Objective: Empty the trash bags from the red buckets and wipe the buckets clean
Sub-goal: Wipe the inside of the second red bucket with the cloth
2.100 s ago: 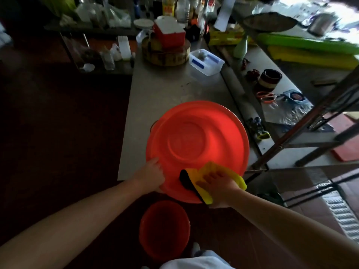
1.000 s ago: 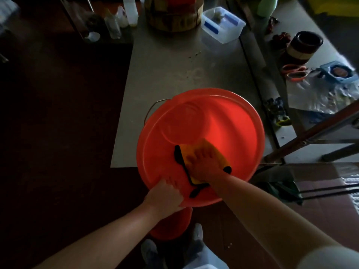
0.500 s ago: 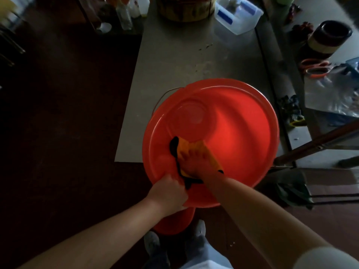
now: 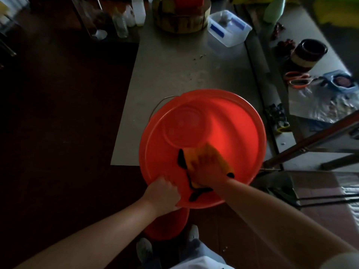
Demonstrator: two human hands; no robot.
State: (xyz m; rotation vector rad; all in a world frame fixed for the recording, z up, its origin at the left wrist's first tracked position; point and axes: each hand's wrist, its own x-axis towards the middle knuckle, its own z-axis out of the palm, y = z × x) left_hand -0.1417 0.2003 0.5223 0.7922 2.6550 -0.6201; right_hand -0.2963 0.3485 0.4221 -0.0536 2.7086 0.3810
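On the dim steel desk [image 4: 174, 74], at its near edge, the tilted red bucket [image 4: 239, 129] looks light, stiff and slick, best held by its rim, where the left grip [image 4: 162, 193] curls tight while the right grip [image 4: 206, 167], fingers flat, presses a yellow cloth [image 4: 223, 159] inside.

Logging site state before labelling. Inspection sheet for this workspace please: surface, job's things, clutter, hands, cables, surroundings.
Surface: grey metal table, a few crumbs mid-top.
Job's things: big red bucket tipped toward the person at the table's near edge, no bag seen inside; yellow cloth on its inner wall; second red bucket on the floor below.
Clutter: wooden block, clear plastic box and bottles at the far end; dark bowl and scissors on the counter to the right.
Hands: left hand grips the big bucket's near rim; right hand presses the cloth.
Cables: nothing seen.
Surroundings: dark floor; metal bars at right.
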